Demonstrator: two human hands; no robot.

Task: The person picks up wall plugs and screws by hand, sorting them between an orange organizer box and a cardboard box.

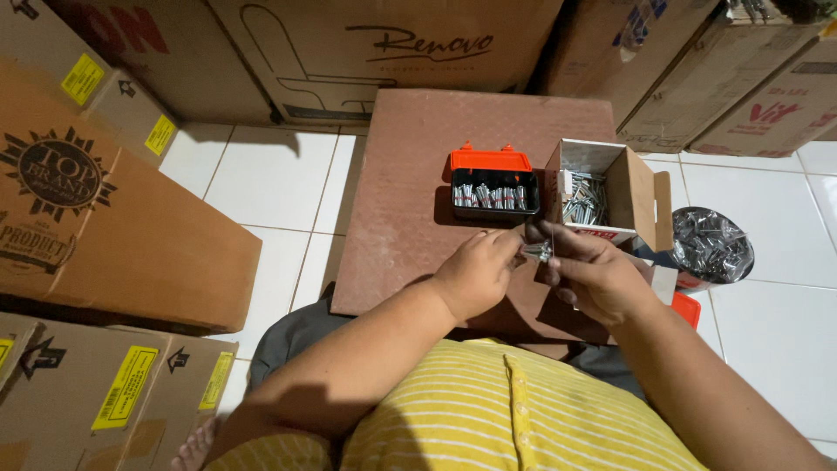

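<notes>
Fingers: those of the left hand point(475, 272) and the right hand point(593, 275) meet and are pinched together on a small metal fastener point(536, 253), held between both hands just above the near part of the surface.
Surface: a reddish-brown square board point(401, 201), matte, set low over a white tiled floor point(253, 187) with grey grout lines.
Room: cardboard cartons crowd the floor on the left, along the back and at the right.
Fastener: silvery, short, shiny; its exact form is too small to tell.
Black tray: a small black case point(494, 199) with an orange lid folded back, holding a row of similar silver pieces, just beyond the hands.
White box: an open white carton point(641, 196) with brown inner flaps, more loose silver pieces inside, just right of the black case.
Bag: a clear bag point(711, 244) of shiny metal parts on the floor at the right.
Labels: yellow rectangular stickers point(125, 388) on the brown cartons at left.
</notes>
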